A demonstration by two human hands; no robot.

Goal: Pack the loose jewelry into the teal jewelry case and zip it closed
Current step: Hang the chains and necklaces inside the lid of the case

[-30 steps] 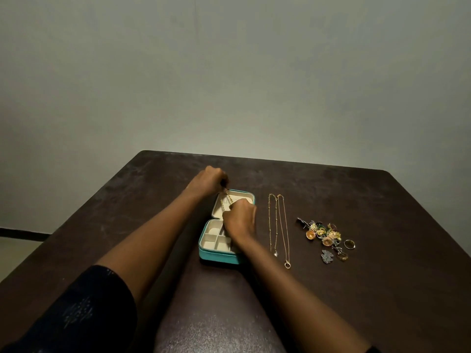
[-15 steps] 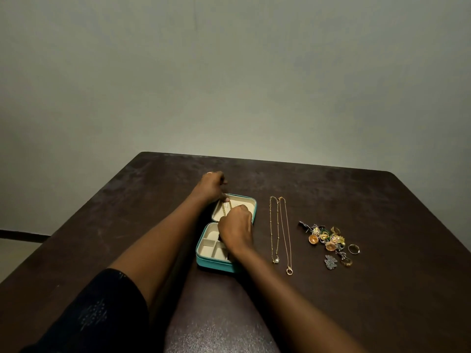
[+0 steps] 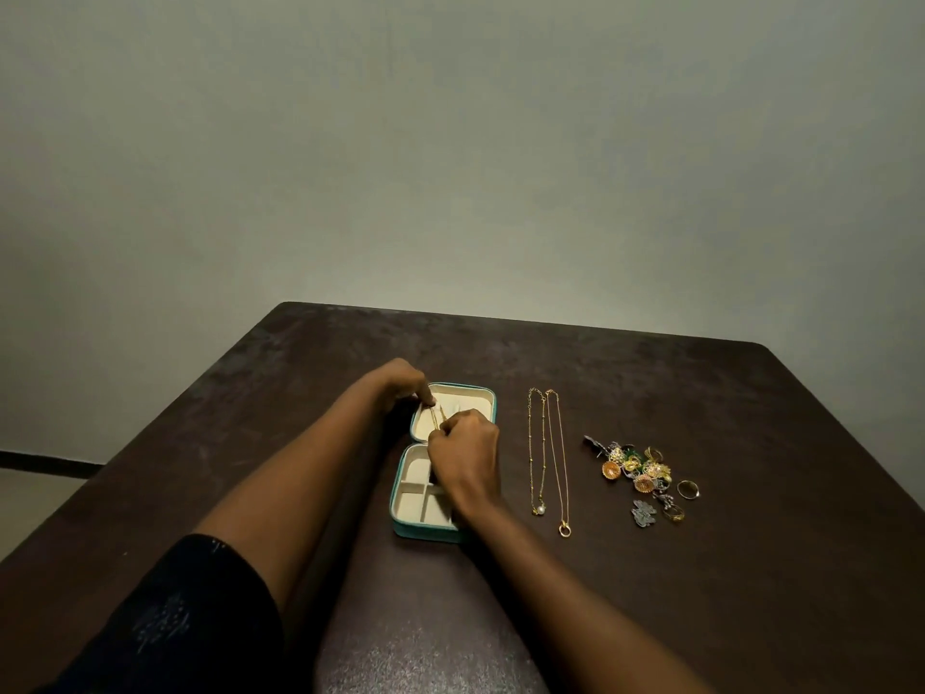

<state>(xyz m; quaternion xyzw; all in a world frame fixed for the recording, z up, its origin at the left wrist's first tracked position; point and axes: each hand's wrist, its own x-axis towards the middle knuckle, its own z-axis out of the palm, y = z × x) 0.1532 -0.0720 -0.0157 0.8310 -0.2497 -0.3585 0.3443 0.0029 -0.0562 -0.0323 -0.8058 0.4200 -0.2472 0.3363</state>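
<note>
The teal jewelry case [image 3: 423,532] lies open on the dark table, cream lining up, lid half at the far side. A thin gold chain [image 3: 434,418] lies across the lid lining. My left hand [image 3: 403,385] pinches the chain's upper end at the lid's left edge. My right hand [image 3: 465,453] hovers over the case's hinge area and pinches the chain's lower part; it hides part of the compartments. Two gold necklaces [image 3: 548,458] lie stretched out just right of the case.
A pile of earrings, rings and charms [image 3: 638,470] lies further right, with a single ring [image 3: 688,489] and a grey charm [image 3: 643,513] at its edge. The dark table [image 3: 751,568] ends near a plain wall behind.
My right hand has shifted slightly toward the lid, fingers now at the chain. My left hand stays at the lid's left edge on the chain's top end.
</note>
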